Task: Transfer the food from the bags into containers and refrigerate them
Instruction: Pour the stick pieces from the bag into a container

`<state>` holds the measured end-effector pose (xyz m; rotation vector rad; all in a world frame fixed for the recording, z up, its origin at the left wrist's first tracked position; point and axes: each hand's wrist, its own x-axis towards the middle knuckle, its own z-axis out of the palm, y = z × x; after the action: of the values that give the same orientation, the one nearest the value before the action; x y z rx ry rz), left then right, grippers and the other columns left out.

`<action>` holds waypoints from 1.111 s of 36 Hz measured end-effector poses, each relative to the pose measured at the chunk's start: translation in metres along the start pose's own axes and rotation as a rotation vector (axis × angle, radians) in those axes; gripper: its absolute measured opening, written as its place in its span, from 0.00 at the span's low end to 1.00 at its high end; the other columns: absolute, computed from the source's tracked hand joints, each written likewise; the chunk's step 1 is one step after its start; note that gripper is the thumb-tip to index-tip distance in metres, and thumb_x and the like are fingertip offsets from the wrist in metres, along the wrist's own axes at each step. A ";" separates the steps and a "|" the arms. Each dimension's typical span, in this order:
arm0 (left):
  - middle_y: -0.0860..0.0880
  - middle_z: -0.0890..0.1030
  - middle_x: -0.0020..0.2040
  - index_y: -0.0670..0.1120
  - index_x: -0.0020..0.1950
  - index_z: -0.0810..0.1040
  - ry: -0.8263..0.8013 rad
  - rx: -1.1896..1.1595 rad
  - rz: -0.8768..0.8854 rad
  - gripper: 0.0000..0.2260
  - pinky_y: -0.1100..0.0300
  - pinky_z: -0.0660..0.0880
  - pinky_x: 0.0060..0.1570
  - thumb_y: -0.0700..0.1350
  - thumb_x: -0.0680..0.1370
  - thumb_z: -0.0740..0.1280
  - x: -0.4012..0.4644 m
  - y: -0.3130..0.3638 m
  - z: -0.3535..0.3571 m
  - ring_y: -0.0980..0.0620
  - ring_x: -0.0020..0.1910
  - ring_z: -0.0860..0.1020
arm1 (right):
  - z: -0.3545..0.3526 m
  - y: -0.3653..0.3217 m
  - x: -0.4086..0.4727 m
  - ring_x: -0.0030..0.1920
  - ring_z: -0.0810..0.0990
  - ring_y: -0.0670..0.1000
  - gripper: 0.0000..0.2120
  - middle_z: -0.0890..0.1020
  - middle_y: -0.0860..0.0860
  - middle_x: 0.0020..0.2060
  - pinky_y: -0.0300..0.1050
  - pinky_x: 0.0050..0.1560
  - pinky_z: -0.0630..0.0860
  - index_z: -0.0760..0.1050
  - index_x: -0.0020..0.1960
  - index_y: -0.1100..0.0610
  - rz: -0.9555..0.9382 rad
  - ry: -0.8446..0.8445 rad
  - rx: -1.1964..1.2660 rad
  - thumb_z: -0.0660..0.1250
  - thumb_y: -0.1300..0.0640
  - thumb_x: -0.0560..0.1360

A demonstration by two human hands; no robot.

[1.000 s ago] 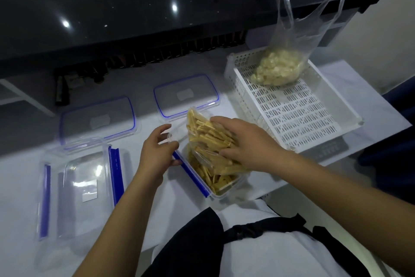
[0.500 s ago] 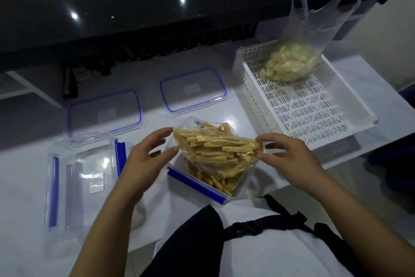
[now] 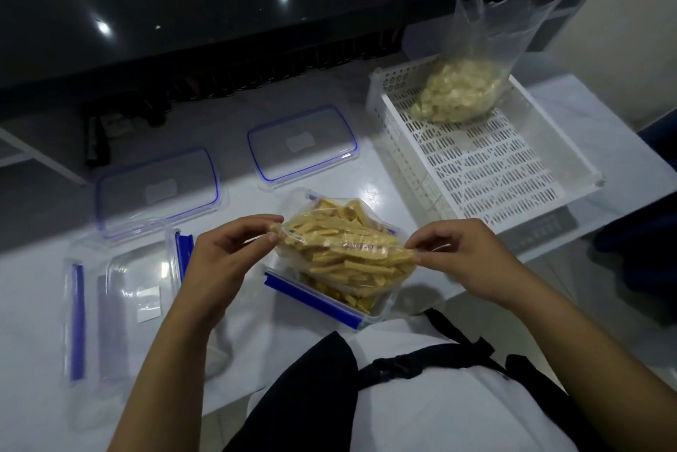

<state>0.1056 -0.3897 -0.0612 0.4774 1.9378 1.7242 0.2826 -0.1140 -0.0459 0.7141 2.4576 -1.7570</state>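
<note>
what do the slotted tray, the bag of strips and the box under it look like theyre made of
Slotted tray: looks like rigid white plastic, matte, with moulded slots.
Bag of strips: thin clear plastic film, glossy and wrinkled, pinched by the left hand and right hand.
Box: probably hard clear plastic, shiny, with blue clips; glass cannot be ruled out.

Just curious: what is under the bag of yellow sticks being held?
A clear container with blue clips sits under the bag of sticks, holding more sticks. The bag covers most of its inside, so how full it is stays hidden.

Dim scene, bright light patch on the white table point(image 3: 366, 191), glare spots above, wide-angle edge bending.
</note>
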 end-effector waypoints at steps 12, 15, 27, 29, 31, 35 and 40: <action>0.55 0.86 0.52 0.57 0.44 0.88 0.120 0.007 0.066 0.05 0.68 0.78 0.50 0.49 0.71 0.73 -0.001 0.002 0.000 0.54 0.56 0.83 | -0.001 -0.004 -0.004 0.46 0.84 0.45 0.10 0.85 0.45 0.42 0.48 0.53 0.80 0.85 0.41 0.48 -0.030 0.103 -0.033 0.74 0.64 0.73; 0.52 0.86 0.56 0.55 0.45 0.88 0.102 -0.051 0.080 0.05 0.55 0.76 0.59 0.49 0.72 0.73 -0.001 0.003 -0.006 0.52 0.60 0.82 | -0.004 -0.013 -0.008 0.51 0.83 0.48 0.09 0.84 0.47 0.46 0.54 0.59 0.79 0.85 0.42 0.52 -0.054 0.059 0.016 0.73 0.66 0.73; 0.48 0.84 0.59 0.51 0.45 0.87 -0.077 -0.405 0.188 0.08 0.44 0.75 0.65 0.54 0.72 0.77 0.010 0.020 -0.024 0.41 0.65 0.78 | -0.029 -0.061 -0.016 0.62 0.80 0.52 0.02 0.83 0.53 0.56 0.39 0.56 0.76 0.83 0.44 0.57 -0.254 -0.224 0.169 0.72 0.62 0.73; 0.48 0.84 0.59 0.51 0.46 0.87 -0.067 -0.395 0.185 0.09 0.45 0.76 0.65 0.55 0.72 0.77 0.014 0.021 -0.025 0.42 0.65 0.79 | -0.026 -0.059 -0.011 0.61 0.81 0.53 0.02 0.84 0.55 0.55 0.42 0.59 0.77 0.82 0.45 0.57 -0.252 -0.176 0.228 0.72 0.62 0.73; 0.48 0.84 0.60 0.52 0.48 0.87 -0.058 -0.354 0.175 0.12 0.45 0.76 0.65 0.56 0.70 0.78 0.018 0.019 -0.026 0.43 0.65 0.79 | -0.021 -0.052 -0.005 0.62 0.81 0.54 0.09 0.84 0.55 0.56 0.47 0.61 0.78 0.82 0.51 0.57 -0.201 -0.135 0.277 0.73 0.61 0.71; 0.48 0.79 0.68 0.54 0.65 0.81 -0.185 -0.179 0.110 0.26 0.52 0.76 0.63 0.57 0.68 0.79 0.024 0.007 -0.032 0.45 0.69 0.76 | -0.011 -0.032 -0.006 0.68 0.75 0.45 0.34 0.77 0.41 0.66 0.54 0.69 0.72 0.74 0.68 0.40 -0.068 -0.256 0.140 0.81 0.53 0.65; 0.49 0.79 0.69 0.51 0.71 0.77 -0.240 -0.106 0.017 0.30 0.64 0.75 0.60 0.54 0.70 0.79 0.020 -0.020 -0.039 0.49 0.68 0.77 | 0.011 -0.014 -0.011 0.66 0.76 0.46 0.26 0.80 0.43 0.64 0.58 0.70 0.70 0.78 0.65 0.43 -0.038 -0.122 0.157 0.79 0.52 0.69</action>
<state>0.0684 -0.4128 -0.0805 0.6319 1.6705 1.6853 0.2847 -0.1312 -0.0346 0.5551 2.2901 -1.9613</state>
